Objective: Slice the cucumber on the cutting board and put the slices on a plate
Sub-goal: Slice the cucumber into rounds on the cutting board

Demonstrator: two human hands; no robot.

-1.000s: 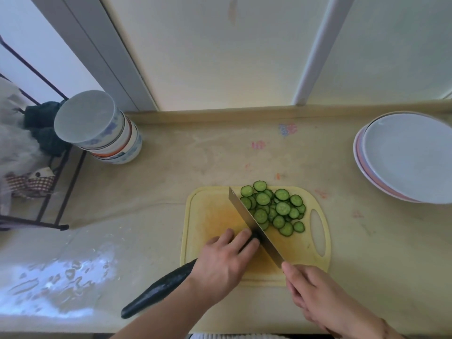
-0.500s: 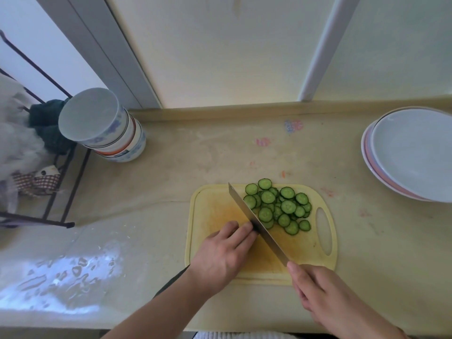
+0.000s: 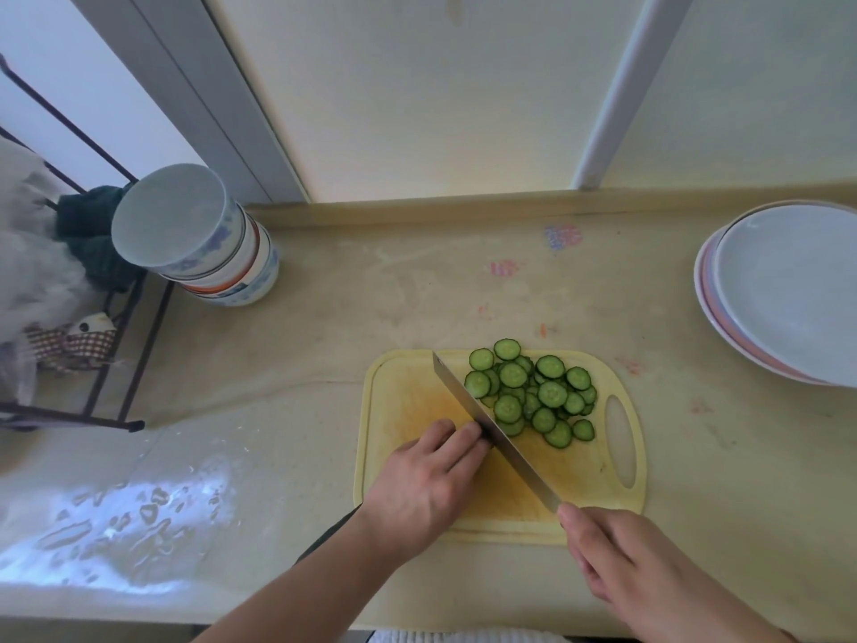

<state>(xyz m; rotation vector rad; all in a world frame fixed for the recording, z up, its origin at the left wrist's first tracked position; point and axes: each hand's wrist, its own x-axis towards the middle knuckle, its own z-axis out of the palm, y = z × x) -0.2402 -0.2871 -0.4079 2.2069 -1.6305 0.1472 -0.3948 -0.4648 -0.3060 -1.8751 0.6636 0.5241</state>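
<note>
On the worktop point(image 3: 371, 294) I see a stack of bowls point(image 3: 199, 239) at far left, near the back edge. I note a dark wire rack point(image 3: 116, 364) beside the stack, carrying a dark green cloth point(image 3: 92, 234) and a checked cloth point(image 3: 69, 341). Small coloured stains point(image 3: 562, 236) mark the surface; a wet patch point(image 3: 116, 522) glistens at near left.

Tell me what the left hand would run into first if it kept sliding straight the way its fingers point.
The left hand points up and right, fingertips already at the knife blade's flat side. It would meet the blade first; the cucumber slices lie just beyond.
</note>
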